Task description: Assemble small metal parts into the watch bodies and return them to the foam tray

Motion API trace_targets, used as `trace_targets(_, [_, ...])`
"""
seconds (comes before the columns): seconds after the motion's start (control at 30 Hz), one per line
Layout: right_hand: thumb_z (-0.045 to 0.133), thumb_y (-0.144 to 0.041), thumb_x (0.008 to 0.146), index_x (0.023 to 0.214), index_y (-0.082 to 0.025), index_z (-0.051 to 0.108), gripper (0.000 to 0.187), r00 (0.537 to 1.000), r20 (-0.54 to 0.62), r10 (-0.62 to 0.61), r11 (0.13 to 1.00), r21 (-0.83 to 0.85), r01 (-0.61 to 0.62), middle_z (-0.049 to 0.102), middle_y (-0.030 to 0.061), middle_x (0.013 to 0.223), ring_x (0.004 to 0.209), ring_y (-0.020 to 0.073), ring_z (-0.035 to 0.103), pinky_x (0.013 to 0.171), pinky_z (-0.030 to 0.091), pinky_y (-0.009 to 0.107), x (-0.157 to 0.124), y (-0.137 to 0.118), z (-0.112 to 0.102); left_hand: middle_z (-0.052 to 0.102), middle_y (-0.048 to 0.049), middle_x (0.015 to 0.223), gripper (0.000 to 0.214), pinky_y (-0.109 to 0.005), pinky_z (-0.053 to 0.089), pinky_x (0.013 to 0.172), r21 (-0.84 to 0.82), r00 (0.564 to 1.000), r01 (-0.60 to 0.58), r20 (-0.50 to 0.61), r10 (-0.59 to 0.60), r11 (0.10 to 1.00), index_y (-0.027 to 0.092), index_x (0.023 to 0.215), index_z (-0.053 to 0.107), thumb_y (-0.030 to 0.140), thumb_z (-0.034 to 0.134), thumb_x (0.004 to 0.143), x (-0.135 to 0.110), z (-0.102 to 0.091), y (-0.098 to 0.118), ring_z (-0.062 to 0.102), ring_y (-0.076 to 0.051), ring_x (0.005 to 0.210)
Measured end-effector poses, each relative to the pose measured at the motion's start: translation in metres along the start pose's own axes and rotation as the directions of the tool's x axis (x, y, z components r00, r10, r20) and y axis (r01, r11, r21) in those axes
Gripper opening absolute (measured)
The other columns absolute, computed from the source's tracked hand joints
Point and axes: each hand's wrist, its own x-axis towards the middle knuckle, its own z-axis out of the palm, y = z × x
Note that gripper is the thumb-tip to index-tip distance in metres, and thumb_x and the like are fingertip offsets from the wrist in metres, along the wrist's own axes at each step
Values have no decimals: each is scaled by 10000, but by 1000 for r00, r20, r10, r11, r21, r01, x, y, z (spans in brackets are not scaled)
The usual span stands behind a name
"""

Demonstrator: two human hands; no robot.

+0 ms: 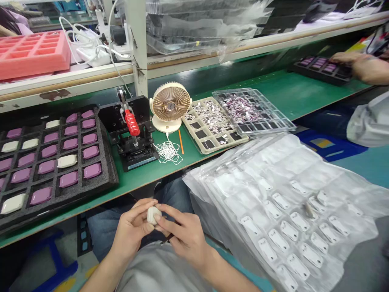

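From my distant place, I see the left hand and the right hand pinching together one small white case. This case is above the lap, before the edge of the green table. On this table, the red-handled clamp stands between the black tray and the fan.

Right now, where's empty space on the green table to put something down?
The biggest bare patch of table lies between the clear tray and the far black tray. A small gap sits between the orange stick and cream tray. The left is crowded: the big black tray, clamp and fan stand close together.
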Motion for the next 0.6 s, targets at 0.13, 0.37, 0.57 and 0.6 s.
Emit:
trace_targets(0.13, [585, -82, 1005, 1368, -256, 667, 411, 998, -28, -57, 994, -99, 54, 715, 123, 1400, 975, 186, 801, 682, 604, 270, -7, 6, 14, 617, -149, 1486, 419, -410, 547, 1096, 39, 999, 1, 38, -2, 999, 261, 1290, 784, 294, 831, 875, -3, 1, 0, 669, -318, 1273])
trace_targets(0.37, [701, -264, 993, 1320, -234, 615, 339, 981, -49, 189, 982, 6, -189, 733, 101, 1235, 1079, 207, 743, 830, 606, 290, 4, 7, 24, 818, -97, 1122, 385, -263, 596, 897, -11, 966, 78, -246, -79, 997, 258, 1228, 802, 352, 862, 860, 0, 4, -15, 768, -201, 988])
trace_targets(0.57, [524, -257, 1000, 886, -216, 562, 128, 956, 238, 169, 985, -6, -172, 603, -3, 778, 666, 149, 559, 589, 316, 302, 11, 5, 18, 839, -94, 953, 304, -253, 609, 824, -26, 972, 21, -234, -27, 999, 222, 1017, 861, 338, 945, 748, 5, -1, -14, 775, -185, 856])
trace_targets(0.6, [508, -246, 998, 845, -214, 530, 158, 960, 237, 152, 987, 9, -158, 573, -8, 749, 647, 143, 524, 591, 286, 309, 11, 6, 19, 838, -87, 929, 295, -248, 609, 816, -23, 974, 8, -228, -13, 1000, 225, 993, 864, 348, 950, 740, 5, -1, -15, 773, -180, 840])
